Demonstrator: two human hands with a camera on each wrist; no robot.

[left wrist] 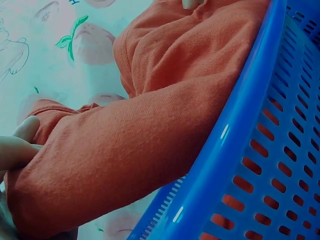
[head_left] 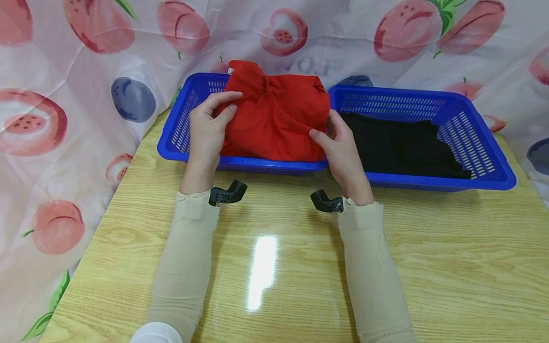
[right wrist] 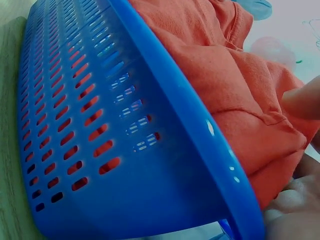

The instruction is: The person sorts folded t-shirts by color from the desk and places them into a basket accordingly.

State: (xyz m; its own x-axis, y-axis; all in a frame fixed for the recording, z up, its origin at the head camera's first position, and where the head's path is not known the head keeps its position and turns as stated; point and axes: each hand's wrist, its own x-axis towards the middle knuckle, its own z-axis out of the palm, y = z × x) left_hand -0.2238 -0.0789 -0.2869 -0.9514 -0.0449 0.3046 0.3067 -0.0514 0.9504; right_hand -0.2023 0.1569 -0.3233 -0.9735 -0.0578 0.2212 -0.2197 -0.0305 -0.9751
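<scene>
A bunched red cloth garment (head_left: 274,119) fills most of the left blue basket (head_left: 173,156) and rises above its rim. At the garment's left side my left hand (head_left: 208,128) pinches the fabric between thumb and fingers. On the opposite side my right hand (head_left: 343,147) grips it, thumb on the front and fingers behind. In the left wrist view, part of the red garment (left wrist: 110,150) hangs over beside the basket's rim (left wrist: 225,132). The right wrist view has the thumb (right wrist: 302,102) pressing the creased cloth (right wrist: 235,100). A small white tag shows at the garment's upper left.
A second blue basket (head_left: 493,183) stands to the right, with black cloth (head_left: 399,147) inside. Both baskets sit at the back of a wooden table (head_left: 300,276). Behind them hangs a fruit-print curtain (head_left: 240,33).
</scene>
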